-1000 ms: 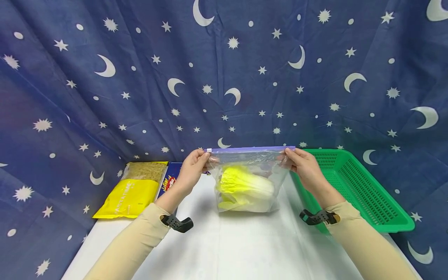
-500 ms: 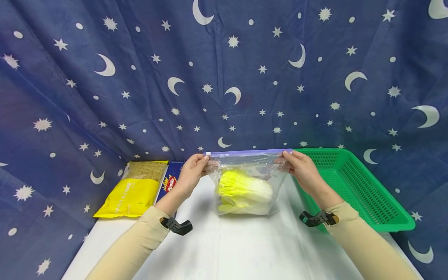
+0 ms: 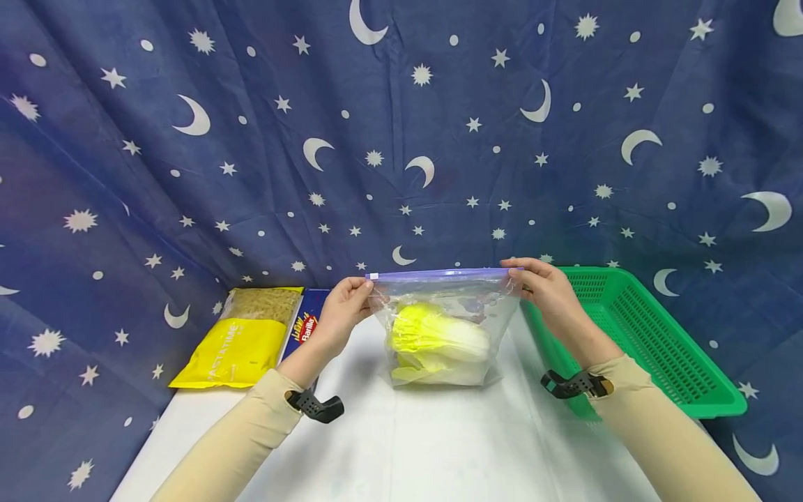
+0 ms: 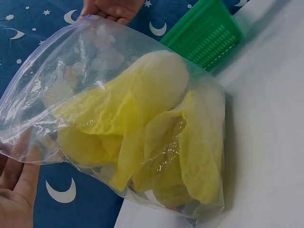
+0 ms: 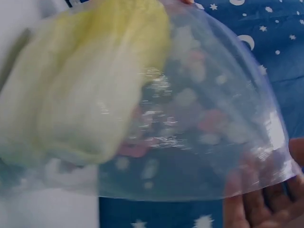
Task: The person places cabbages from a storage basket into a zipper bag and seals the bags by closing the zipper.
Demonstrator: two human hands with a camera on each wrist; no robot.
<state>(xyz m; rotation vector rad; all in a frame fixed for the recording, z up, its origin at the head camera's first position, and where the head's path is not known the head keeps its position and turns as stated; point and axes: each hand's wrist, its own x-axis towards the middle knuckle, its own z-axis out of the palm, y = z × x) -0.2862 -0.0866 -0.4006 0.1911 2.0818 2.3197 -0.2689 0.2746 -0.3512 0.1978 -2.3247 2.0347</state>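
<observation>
A clear slider zip bag (image 3: 502,321) stands on the table with a yellow-white napa cabbage (image 3: 439,336) inside. Its purple zip strip (image 3: 445,274) is stretched level between two hands, and the white slider (image 3: 373,276) sits at the left end. My left hand (image 3: 341,310) pinches the left top corner beside the slider. At the right top corner, my right hand (image 3: 552,296) holds the bag with the thumb in front and fingers behind, its forefinger raised above the strip. The left wrist view shows loose leaves (image 4: 199,152) near the bag's bottom.
A green plastic basket (image 3: 677,348) stands to the right, near my right forearm. At the left lie a yellow pasta bag (image 3: 235,352) and a blue Barilla box (image 3: 307,317) close to my left hand. A blue star-patterned curtain (image 3: 401,125) hangs behind the white table (image 3: 452,446).
The zip strip has come down slightly and its right end has shifted a little left. My right forefinger has lifted off the strip. My left hand keeps its pinch on the left corner.
</observation>
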